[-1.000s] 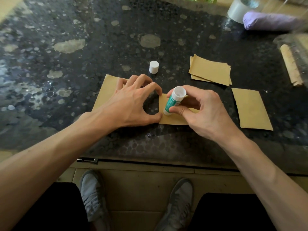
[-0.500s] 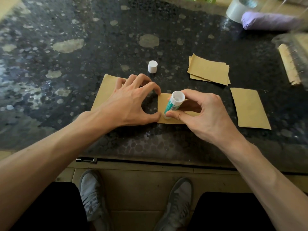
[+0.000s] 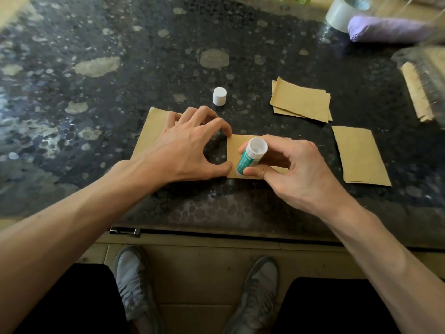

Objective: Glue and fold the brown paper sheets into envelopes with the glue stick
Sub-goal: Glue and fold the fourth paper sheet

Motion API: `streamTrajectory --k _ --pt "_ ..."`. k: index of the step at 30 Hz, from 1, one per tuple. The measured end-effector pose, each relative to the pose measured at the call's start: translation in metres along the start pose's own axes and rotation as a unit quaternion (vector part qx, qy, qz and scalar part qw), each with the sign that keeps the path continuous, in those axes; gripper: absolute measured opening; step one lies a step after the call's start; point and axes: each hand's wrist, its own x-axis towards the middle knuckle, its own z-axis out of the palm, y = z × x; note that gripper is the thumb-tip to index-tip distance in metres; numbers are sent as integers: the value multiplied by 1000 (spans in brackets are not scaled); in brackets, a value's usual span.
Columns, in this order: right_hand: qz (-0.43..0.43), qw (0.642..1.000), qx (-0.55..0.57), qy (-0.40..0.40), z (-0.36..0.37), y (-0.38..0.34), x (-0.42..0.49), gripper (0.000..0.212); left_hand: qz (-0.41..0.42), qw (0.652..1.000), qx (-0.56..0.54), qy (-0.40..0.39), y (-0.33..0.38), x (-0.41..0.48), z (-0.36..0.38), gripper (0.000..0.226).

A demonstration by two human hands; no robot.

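Brown paper sheet (image 3: 234,145) gaining glue: right fingers (image 3: 255,171), clamped on the glue stick (image 3: 250,157), have dragged it beside the spread, pinning left fingers (image 3: 222,168).

Nothing legible is showing anywhere. The white cylindrical plastic glue stick (image 3: 250,157) is wearing a green label with pale print on it, but the marks are coming through too small and blurred to make out any word, brand or number.
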Motion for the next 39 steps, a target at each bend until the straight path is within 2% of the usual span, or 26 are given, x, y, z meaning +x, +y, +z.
streamTrajectory --k 8,12,17,20,24,33,39 --pt "-6 999 47 -8 -1 -1 -4 30 -3 1000 8 0 2 0 -1 64" --pt "21 997 74 -8 -7 3 -8 26 -6 1000 4 -4 3 -1 -2 65" --pt "32 989 129 68 -15 7 -10 32 -5 1000 2 -15 1 0 -2 66" --pt "31 987 132 85 -11 9 -7 35 -5 1000 2 -16 1 0 -2 67" --pt "27 987 119 107 1 11 1 43 -9 1000 4 -11 2 0 -1 65" --pt "26 984 58 164 14 9 7 41 -8 1000 0 -15 2 0 -2 65" --pt "43 986 11 159 9 13 10 44 -9 1000 2 -18 1 0 -2 65"
